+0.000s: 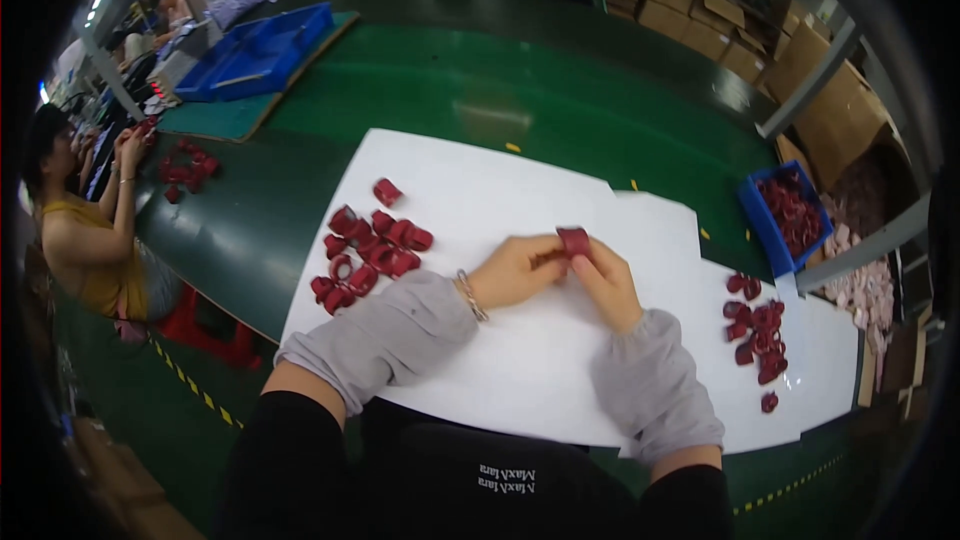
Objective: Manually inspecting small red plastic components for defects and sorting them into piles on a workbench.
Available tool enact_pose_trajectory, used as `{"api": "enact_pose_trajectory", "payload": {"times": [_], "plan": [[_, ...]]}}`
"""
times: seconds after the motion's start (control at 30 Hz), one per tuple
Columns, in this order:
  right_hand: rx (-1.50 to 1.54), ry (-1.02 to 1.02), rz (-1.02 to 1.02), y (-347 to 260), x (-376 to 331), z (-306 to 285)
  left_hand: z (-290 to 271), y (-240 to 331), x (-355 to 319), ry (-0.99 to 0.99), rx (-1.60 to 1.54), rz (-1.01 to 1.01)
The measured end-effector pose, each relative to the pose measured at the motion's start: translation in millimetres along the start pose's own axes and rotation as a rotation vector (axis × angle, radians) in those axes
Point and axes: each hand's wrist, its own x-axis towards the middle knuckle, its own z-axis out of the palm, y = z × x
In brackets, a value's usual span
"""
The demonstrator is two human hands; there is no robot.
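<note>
Above the white sheet (480,380), a dark red curled band (573,241) is pinched between my two hands. My right hand (612,290) has its thumb against the band's lower edge. From the other side my left hand (515,272) closes its fingers at the band's left edge; its fingertips are partly hidden. Grey sleeve covers wrap both forearms, and a chain bracelet circles my left wrist. To the left lies a pile of similar red ring-shaped bands (380,252), with one band (387,192) apart from it. A second group of red pieces (762,332) lies to the right.
A blue bin (787,218) full of red pieces stands at the right, by a heap of pale pieces (855,275). A blue tray (255,55) sits at the far left. Another person (95,230) works on the left near more red bands (188,170). Cardboard boxes (690,5) fill the back right.
</note>
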Motion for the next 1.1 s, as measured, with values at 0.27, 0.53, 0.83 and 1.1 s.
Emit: {"api": "enact_pose_trajectory", "payload": {"times": [0.27, 0.53, 0.83, 1.1], "plan": [[-0.073, 0.085, -0.133, 9.2, -0.9, -1.4, -6.4, 15.6, 2.0, -0.152, -0.110, -0.164], [-0.042, 0.008, -0.056, 4.1, -3.6, -4.4, -5.4, 6.0, 0.6, -0.162, -0.158, -0.118], [0.010, 0.054, -0.079, 10.6, -1.5, -5.1, -7.3, 3.2, 3.0, -0.192, -0.085, -0.091], [0.039, 0.074, -0.040, 7.2, -1.9, -3.8, -6.2, 1.4, 3.9, -0.213, -0.090, -0.076]]}}
